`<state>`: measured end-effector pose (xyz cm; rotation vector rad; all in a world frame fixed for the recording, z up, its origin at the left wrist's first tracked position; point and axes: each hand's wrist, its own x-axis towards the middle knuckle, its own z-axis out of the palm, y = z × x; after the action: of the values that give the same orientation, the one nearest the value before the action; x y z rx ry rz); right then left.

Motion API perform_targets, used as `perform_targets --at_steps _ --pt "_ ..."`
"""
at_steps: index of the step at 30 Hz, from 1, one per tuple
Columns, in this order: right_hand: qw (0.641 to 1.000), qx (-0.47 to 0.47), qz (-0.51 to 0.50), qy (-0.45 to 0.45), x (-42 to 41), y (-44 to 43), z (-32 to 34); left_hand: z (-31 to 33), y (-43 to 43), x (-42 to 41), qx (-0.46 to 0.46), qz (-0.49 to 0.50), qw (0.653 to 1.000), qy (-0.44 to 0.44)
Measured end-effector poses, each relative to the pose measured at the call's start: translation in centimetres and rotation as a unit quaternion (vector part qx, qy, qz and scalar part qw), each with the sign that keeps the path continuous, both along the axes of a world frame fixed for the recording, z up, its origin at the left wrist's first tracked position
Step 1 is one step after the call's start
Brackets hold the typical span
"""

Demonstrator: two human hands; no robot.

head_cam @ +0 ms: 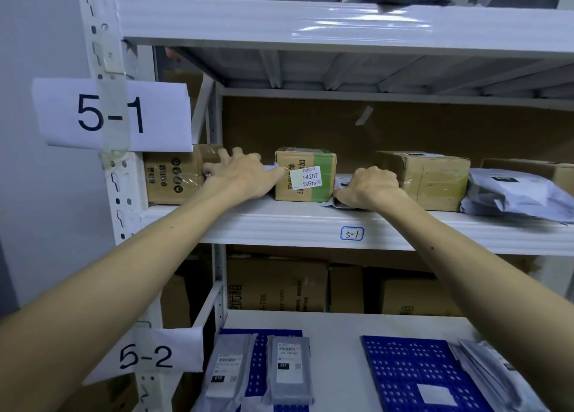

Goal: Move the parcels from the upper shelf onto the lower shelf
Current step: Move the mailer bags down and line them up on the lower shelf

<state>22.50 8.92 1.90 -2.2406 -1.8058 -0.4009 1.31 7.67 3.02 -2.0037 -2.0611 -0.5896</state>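
Observation:
Both hands are on the upper shelf (279, 225) marked 5-1. My left hand (245, 175) lies with fingers spread over a pale blue-grey bag parcel (271, 167) wedged between a printed carton (174, 175) and a small carton with a green stripe and white label (306, 175). My right hand (371, 188) is curled on a flat grey bag parcel (337, 203) at the shelf's front edge, beside a taped carton (425, 178). The lower shelf (335, 321), marked 5-2, holds two grey bag parcels (290, 368) on a blue perforated mat (257, 365).
A crumpled grey bag (515, 194) lies at the upper shelf's right end, in front of another carton (534, 168). A second blue mat (416, 374) and grey bags (484, 368) sit on the lower shelf's right. Large cartons (276, 284) stand behind. A perforated upright (121, 175) carries paper signs.

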Motion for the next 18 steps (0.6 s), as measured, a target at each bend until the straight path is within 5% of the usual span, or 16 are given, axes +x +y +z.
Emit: perform_targets --at_steps 4,18 --pt "0.996 -0.035 -0.008 0.079 0.5 0.7 -0.4 -0.6 -0.1 -0.1 0.04 -0.003 0.999 0.017" --pt "0.997 0.023 -0.005 0.072 0.2 2.4 -1.4 -4.3 0.5 -0.5 -0.002 0.003 1.0 0.006"
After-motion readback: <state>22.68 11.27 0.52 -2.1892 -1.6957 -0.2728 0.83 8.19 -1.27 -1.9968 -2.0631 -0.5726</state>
